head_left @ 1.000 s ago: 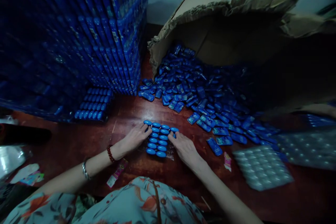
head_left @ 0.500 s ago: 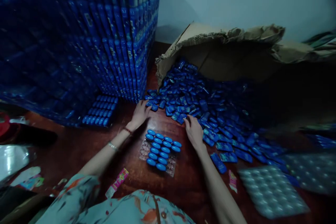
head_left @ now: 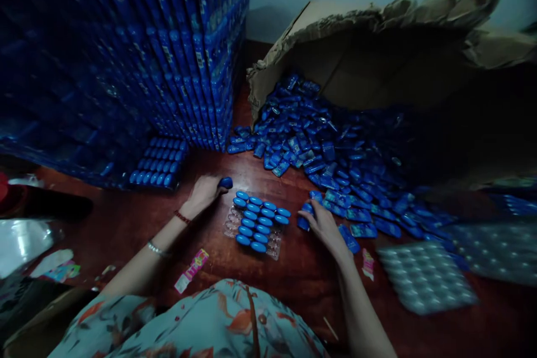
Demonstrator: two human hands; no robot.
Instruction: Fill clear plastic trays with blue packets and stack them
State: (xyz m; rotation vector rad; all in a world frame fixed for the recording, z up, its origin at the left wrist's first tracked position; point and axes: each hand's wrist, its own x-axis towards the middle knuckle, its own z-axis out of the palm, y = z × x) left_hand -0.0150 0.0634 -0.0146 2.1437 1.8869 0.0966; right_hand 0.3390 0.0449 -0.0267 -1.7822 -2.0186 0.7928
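My left hand is closed on a small blue packet, just left of a clear plastic tray. In that tray, rows of glossy blue rounded packs stand on end; some cups along its left side and front right corner hold nothing. To the right of the tray, my right hand grips one or more blue packets, partly covered by the fingers. A big heap of loose blue packets spills out over the table beyond both hands.
A torn cardboard box lies open behind the heap. Tall stacks of blue packs rise at the left, with a filled tray before them. Clear moulded trays lie at right. Pink wrappers and a dark red-capped bottle are nearby.
Both hands have drawn back from the heap's edge with blue packets: the left toward the tray's left side, the right toward its right side. The camera view has shifted slightly.
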